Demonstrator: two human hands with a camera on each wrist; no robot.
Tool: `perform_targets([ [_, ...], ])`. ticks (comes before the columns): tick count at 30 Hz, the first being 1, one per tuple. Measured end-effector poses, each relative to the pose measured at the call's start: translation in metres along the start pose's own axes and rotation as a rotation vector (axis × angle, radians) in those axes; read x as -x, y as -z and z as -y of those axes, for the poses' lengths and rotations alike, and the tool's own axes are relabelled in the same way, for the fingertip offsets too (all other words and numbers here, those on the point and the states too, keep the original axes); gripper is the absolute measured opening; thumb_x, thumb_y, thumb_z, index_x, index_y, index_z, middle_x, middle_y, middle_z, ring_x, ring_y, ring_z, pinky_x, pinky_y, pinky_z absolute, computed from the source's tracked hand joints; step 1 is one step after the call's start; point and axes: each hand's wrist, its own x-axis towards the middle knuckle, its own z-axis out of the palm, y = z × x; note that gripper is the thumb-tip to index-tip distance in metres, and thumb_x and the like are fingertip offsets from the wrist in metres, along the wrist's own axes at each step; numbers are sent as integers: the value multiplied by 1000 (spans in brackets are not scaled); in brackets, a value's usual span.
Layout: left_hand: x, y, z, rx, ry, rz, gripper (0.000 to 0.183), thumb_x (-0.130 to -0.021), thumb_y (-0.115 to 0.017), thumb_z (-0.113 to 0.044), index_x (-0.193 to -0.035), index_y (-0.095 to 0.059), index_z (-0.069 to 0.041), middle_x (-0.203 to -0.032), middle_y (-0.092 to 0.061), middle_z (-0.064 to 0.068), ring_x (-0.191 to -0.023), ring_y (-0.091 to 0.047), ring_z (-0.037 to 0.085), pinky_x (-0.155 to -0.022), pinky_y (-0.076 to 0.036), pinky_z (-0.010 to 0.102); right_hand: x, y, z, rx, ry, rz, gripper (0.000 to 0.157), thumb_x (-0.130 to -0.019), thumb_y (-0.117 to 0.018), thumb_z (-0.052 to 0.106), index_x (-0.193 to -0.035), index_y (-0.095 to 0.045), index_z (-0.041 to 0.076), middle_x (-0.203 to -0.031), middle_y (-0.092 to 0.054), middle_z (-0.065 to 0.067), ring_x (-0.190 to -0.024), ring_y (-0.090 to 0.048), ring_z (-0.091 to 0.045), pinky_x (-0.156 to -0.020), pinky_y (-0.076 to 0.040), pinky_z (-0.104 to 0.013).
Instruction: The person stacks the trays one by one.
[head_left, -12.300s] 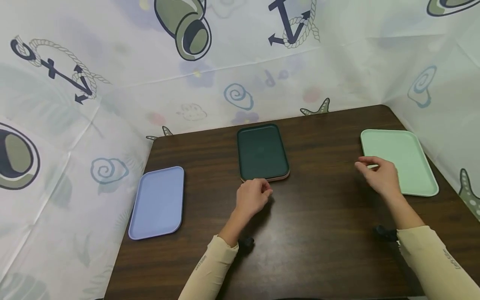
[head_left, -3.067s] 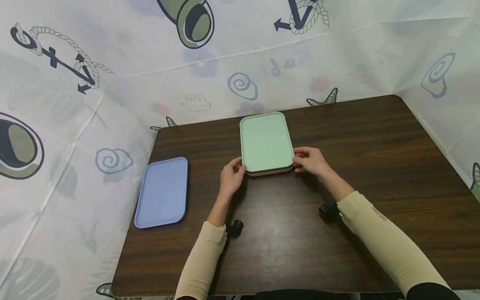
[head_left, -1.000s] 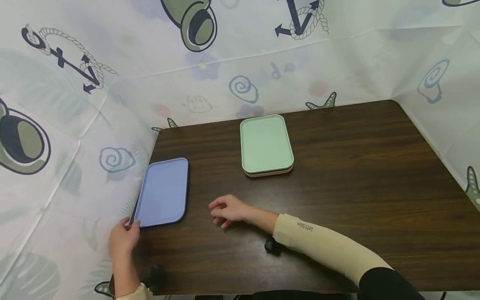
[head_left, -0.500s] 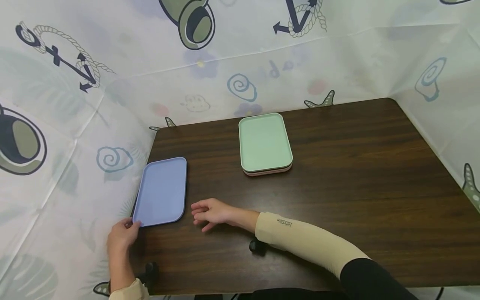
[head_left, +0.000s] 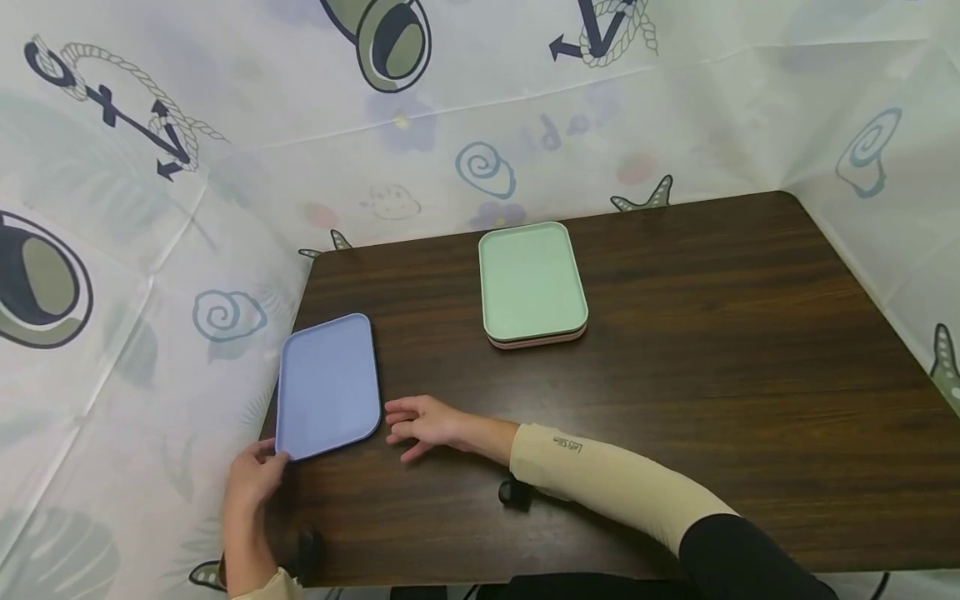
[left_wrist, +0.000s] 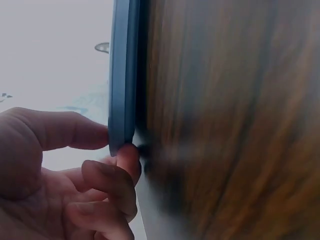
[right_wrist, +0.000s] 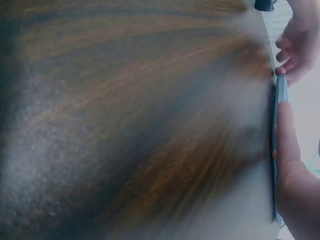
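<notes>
A periwinkle-blue rectangular tray (head_left: pixel 327 387) is at the table's left side, turned slightly askew. My left hand (head_left: pixel 253 477) pinches its near-left corner; the left wrist view shows the thumb on the upper face of the tray's edge (left_wrist: pixel 120 75) and a finger underneath. My right hand (head_left: pixel 427 423) has its fingers spread, fingertips right at the tray's right rim. Seen edge-on in the right wrist view, the tray (right_wrist: pixel 282 90) lies between both hands. Farther back stands a stack topped by a light green tray (head_left: pixel 534 279), with dark and pinkish rims showing below it.
The dark wood-grain table (head_left: pixel 697 375) extends to the right of the stack. A white patterned curtain (head_left: pixel 420 183) borders its back, left and right sides. A black wrist camera (head_left: pixel 515 493) sits under the right forearm.
The light green tray came from the right side onto the central stack. Both hands then moved to the blue tray. In the last half second its near end has swung right, toward my right fingers.
</notes>
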Motion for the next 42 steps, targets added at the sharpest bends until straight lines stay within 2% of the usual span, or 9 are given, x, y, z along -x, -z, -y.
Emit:
perform_targets([
  [5,12,-7,-4,126,26,48,42,-92,-49,-7,-124,-44,20,-72,-64,6,-57,-53,16,-55,-42,29,-2,3,-2,-56,0,-63,51,-98,-49,-6,-148,-35,-5,-143,-44,-25,-121,-55,-39,-82,-54,-49],
  [13,28,-15,-7,207,84,76,38,-92,-47,-9,-122,-42,13,-72,-65,1,-57,-52,17,-55,-40,29,-5,8,-6,-108,7,-133,49,-98,-47,-8,-146,-34,-9,-136,-48,-27,-118,-57,-41,-82,-53,-50],
  [15,33,-17,-7,236,91,80,37,-92,-47,-8,-122,-42,12,-72,-64,0,-56,-52,16,-52,-39,29,-6,10,-6,-110,5,-139,48,-98,-47,-7,-145,-35,-10,-132,-52,-27,-116,-58,-42,-82,-53,-50],
  [20,42,-24,-6,365,88,139,31,-94,-47,-3,-121,-38,9,-72,-61,-3,-55,-51,11,-48,-38,26,-6,15,-2,-81,0,-149,46,-99,-49,-3,-143,-37,-11,-119,-59,-23,-112,-60,-42,-79,-55,-47],
  [25,48,-27,-10,513,106,186,36,-97,-45,-3,-129,-35,7,-73,-59,-2,-55,-50,8,-47,-38,24,-6,22,3,-43,-11,-142,45,-99,-53,2,-141,-42,-11,-112,-63,-18,-108,-62,-41,-73,-57,-44],
  [29,51,-27,-14,587,72,222,40,-98,-45,-4,-136,-36,7,-73,-58,-1,-55,-48,7,-46,-34,21,-4,28,9,-17,-7,-146,40,-98,-55,3,-136,-48,-10,-103,-65,-15,-102,-65,-39,-68,-58,-41],
  [34,56,-31,-25,643,9,260,36,-99,-45,-3,-133,-37,7,-74,-56,-1,-54,-45,7,-45,-28,21,4,37,17,-9,-16,-152,34,-96,-57,2,-128,-52,-9,-93,-65,-13,-91,-69,-35,-67,-58,-40],
  [42,66,-36,-49,669,-96,280,35,-100,-47,-2,-132,-34,2,-74,-58,0,-53,-43,8,-47,-18,31,30,55,33,10,21,-155,36,-94,-63,5,-126,-52,-7,-96,-66,-13,-85,-69,-30,-70,-58,-41],
])
